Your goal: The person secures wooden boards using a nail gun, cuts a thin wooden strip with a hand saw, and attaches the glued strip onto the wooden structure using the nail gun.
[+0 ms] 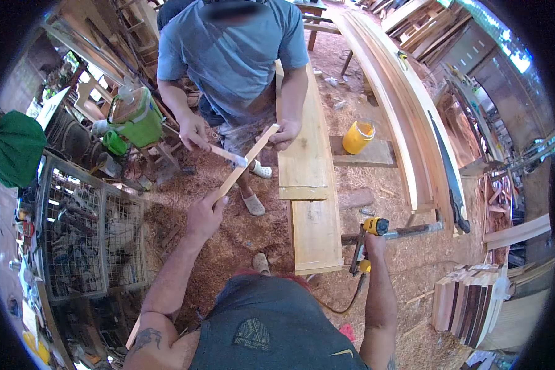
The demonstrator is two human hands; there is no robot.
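My left hand [203, 217] is closed on the near end of a thin wooden strip [232, 180], which slants up and away from me. A co-worker's hand [285, 133] holds the far end. With the other hand [194, 133], the co-worker holds a brush [221, 152], its pale bristles against the strip. On the right, my right hand [374, 244] grips a yellow and black nail gun [375, 226], with a hose running down from it. Just left of the gun, two long wooden boards [316, 234] lie lengthwise, one partly over the other.
A yellow container [358, 138] stands on a cross plank right of the boards. Farther right run long planks [391, 117] with a handsaw [445, 163] on them. Stacked wood pieces [465, 302] sit at lower right. A wire-mesh rack [92, 237] and green bucket [139, 117] are left.
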